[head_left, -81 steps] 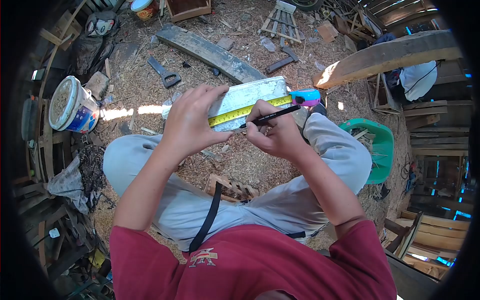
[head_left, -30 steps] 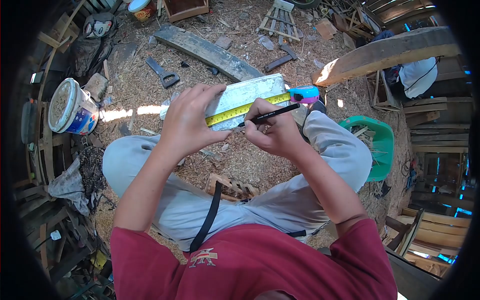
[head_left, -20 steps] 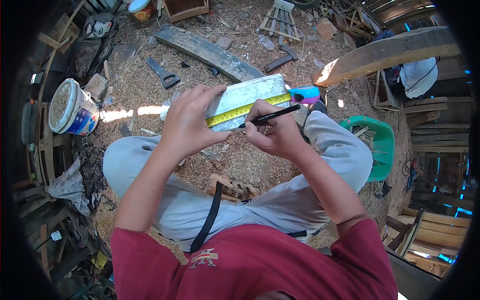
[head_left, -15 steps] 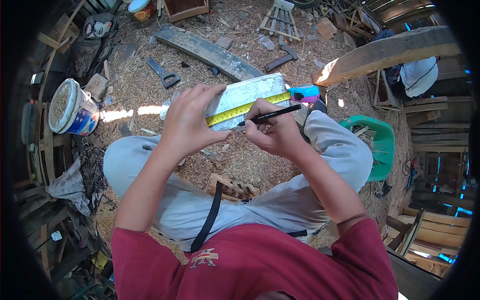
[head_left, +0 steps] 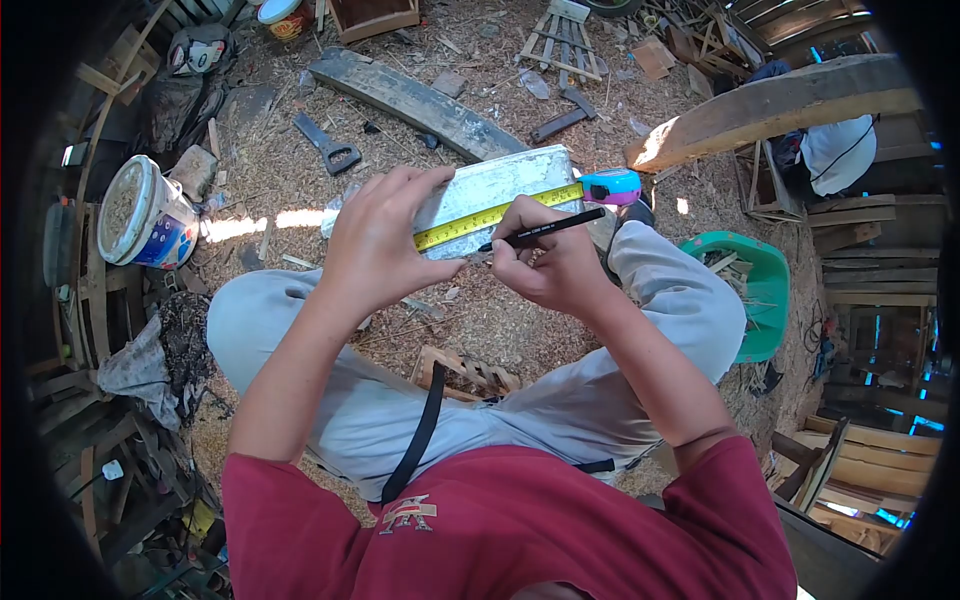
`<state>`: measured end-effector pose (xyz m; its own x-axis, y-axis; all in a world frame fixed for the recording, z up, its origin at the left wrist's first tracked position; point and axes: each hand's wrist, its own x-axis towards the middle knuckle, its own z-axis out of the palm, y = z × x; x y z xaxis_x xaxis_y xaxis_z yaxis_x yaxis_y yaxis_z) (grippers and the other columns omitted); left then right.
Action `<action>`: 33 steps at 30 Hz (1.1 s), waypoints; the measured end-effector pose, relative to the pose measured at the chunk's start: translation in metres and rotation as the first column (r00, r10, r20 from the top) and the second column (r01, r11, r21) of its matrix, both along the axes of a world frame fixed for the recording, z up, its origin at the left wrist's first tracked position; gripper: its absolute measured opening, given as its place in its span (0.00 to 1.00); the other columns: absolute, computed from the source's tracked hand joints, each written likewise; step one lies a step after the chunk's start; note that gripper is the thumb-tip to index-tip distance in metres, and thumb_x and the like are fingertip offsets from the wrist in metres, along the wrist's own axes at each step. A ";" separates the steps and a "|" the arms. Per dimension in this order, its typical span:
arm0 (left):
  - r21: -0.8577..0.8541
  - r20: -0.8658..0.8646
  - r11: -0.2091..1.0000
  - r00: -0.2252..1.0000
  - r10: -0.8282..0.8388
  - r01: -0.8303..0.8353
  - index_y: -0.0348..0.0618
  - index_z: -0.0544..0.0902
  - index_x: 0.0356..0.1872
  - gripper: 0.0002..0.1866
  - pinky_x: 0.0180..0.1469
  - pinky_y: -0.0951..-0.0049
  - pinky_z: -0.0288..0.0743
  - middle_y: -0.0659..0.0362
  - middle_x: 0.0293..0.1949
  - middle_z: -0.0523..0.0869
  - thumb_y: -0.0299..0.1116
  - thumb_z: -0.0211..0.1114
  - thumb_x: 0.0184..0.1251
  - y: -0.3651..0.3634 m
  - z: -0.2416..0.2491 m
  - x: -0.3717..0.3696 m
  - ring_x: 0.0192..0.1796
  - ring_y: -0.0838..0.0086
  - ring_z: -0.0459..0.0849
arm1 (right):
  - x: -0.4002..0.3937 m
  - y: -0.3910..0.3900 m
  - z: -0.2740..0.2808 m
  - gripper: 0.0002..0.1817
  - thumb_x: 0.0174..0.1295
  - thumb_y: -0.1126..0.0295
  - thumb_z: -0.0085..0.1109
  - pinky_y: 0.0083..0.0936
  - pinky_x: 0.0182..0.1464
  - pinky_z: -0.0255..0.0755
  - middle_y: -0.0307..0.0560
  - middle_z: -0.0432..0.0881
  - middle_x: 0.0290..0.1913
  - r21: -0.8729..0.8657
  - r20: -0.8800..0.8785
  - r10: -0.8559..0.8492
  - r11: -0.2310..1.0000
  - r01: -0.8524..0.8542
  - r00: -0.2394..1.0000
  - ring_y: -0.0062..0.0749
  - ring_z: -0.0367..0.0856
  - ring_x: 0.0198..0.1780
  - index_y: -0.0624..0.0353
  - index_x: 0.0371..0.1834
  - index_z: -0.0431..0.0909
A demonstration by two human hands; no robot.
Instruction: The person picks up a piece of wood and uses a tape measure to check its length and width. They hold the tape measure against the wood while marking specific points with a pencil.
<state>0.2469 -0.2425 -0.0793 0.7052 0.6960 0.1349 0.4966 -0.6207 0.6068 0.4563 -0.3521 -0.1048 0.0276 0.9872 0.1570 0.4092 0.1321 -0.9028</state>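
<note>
A whitish, paint-worn board [head_left: 500,182] lies crosswise in front of me. My left hand [head_left: 382,235] grips its left end, fingers over the far side and thumb along the near edge. The yellow blade of a tape measure [head_left: 612,186] stretches along the board, its blue and pink case at the right end; the blade's left end runs up to my left hand. Between the fingers of my right hand [head_left: 548,262] is a black pen [head_left: 555,228], its tip at the board's near edge, just below the blade. Part of the board's left end is hidden by my left hand.
Beyond the board, a long weathered beam [head_left: 415,105], a handsaw [head_left: 327,146] and a hammer-like tool [head_left: 565,114] lie on shavings. A curved timber [head_left: 780,108] stands at right, above a green basin [head_left: 768,300]. A white bucket [head_left: 147,215] stands left.
</note>
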 end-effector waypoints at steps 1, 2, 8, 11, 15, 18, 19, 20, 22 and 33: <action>-0.001 0.002 1.000 1.000 0.002 -0.002 0.44 0.83 0.66 0.45 0.62 0.55 0.79 0.52 0.56 0.86 0.37 0.86 0.37 0.000 0.000 0.000 0.58 0.53 0.85 | 0.001 -0.001 -0.001 0.06 0.61 0.77 0.67 0.19 0.31 0.69 0.35 0.77 0.27 -0.016 0.006 0.008 1.000 -0.008 1.000 0.14 0.74 0.29 0.60 0.34 0.78; -0.006 0.003 1.000 1.000 0.003 -0.003 0.44 0.83 0.66 0.45 0.62 0.56 0.79 0.52 0.56 0.86 0.37 0.86 0.37 0.000 0.000 0.000 0.58 0.53 0.85 | 0.002 -0.001 -0.002 0.06 0.63 0.78 0.67 0.18 0.34 0.71 0.35 0.78 0.31 -0.032 0.012 0.015 0.999 -0.015 1.000 0.13 0.75 0.32 0.61 0.35 0.78; 0.000 -0.001 1.000 1.000 0.002 -0.002 0.44 0.82 0.66 0.45 0.62 0.56 0.79 0.53 0.55 0.86 0.37 0.86 0.37 0.000 0.001 -0.001 0.58 0.54 0.85 | 0.000 0.002 -0.004 0.07 0.59 0.74 0.68 0.22 0.25 0.64 0.34 0.73 0.20 0.089 0.025 0.001 0.996 -0.003 1.000 0.15 0.70 0.22 0.59 0.32 0.78; 0.004 -0.008 1.000 1.000 0.000 0.000 0.44 0.82 0.66 0.45 0.62 0.56 0.78 0.53 0.55 0.86 0.37 0.86 0.37 0.000 0.000 -0.001 0.58 0.54 0.85 | -0.001 0.002 -0.005 0.06 0.59 0.74 0.68 0.21 0.24 0.63 0.33 0.73 0.20 0.050 -0.002 -0.015 0.999 0.015 1.000 0.14 0.69 0.22 0.59 0.32 0.78; 0.004 0.000 1.000 1.000 0.001 -0.001 0.44 0.82 0.66 0.45 0.62 0.56 0.79 0.53 0.55 0.86 0.37 0.85 0.38 0.000 0.001 -0.001 0.58 0.54 0.85 | -0.002 0.002 -0.003 0.06 0.60 0.76 0.67 0.19 0.27 0.65 0.33 0.74 0.24 -0.001 -0.043 -0.008 1.000 0.008 0.999 0.13 0.70 0.25 0.59 0.33 0.78; 0.001 -0.010 1.000 1.000 0.000 0.000 0.44 0.82 0.67 0.45 0.62 0.56 0.79 0.53 0.55 0.86 0.37 0.85 0.38 0.000 0.001 -0.001 0.58 0.54 0.85 | 0.003 -0.001 0.003 0.06 0.63 0.78 0.66 0.18 0.34 0.71 0.35 0.78 0.31 -0.068 0.037 0.050 0.997 -0.048 0.998 0.13 0.75 0.32 0.61 0.36 0.77; 0.000 -0.015 1.000 1.000 -0.002 0.002 0.44 0.82 0.67 0.45 0.62 0.56 0.79 0.53 0.55 0.86 0.37 0.85 0.38 0.000 0.002 -0.001 0.58 0.54 0.85 | 0.004 0.000 0.000 0.05 0.63 0.78 0.66 0.18 0.35 0.71 0.35 0.78 0.31 -0.039 0.050 0.056 0.998 -0.054 0.997 0.14 0.75 0.33 0.61 0.36 0.77; -0.002 -0.008 1.000 1.000 -0.001 0.001 0.44 0.82 0.67 0.45 0.62 0.56 0.79 0.53 0.55 0.86 0.37 0.85 0.38 0.000 0.001 -0.001 0.58 0.54 0.85 | 0.004 0.000 -0.002 0.05 0.63 0.78 0.66 0.18 0.35 0.71 0.35 0.78 0.32 -0.011 0.063 0.061 0.998 -0.060 0.996 0.14 0.75 0.33 0.61 0.36 0.77; -0.008 0.002 1.000 1.000 0.002 -0.002 0.44 0.82 0.67 0.45 0.62 0.56 0.79 0.53 0.56 0.86 0.37 0.85 0.38 0.000 0.000 -0.001 0.58 0.54 0.85 | 0.002 0.000 -0.001 0.05 0.63 0.78 0.66 0.18 0.35 0.72 0.35 0.78 0.32 -0.046 0.017 0.034 0.998 -0.033 0.999 0.14 0.75 0.33 0.61 0.36 0.77; -0.012 -0.013 1.000 1.000 -0.001 0.000 0.44 0.82 0.67 0.45 0.62 0.56 0.79 0.52 0.56 0.86 0.36 0.85 0.38 0.000 0.001 -0.001 0.59 0.53 0.85 | 0.002 0.000 -0.003 0.05 0.63 0.78 0.66 0.18 0.35 0.73 0.36 0.79 0.32 -0.078 0.016 0.025 0.997 -0.024 1.000 0.14 0.76 0.33 0.62 0.36 0.78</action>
<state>0.2461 -0.2422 -0.0781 0.7072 0.6972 0.1173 0.5041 -0.6136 0.6077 0.4587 -0.3524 -0.1074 0.0013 0.9968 0.0798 0.4223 0.0718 -0.9036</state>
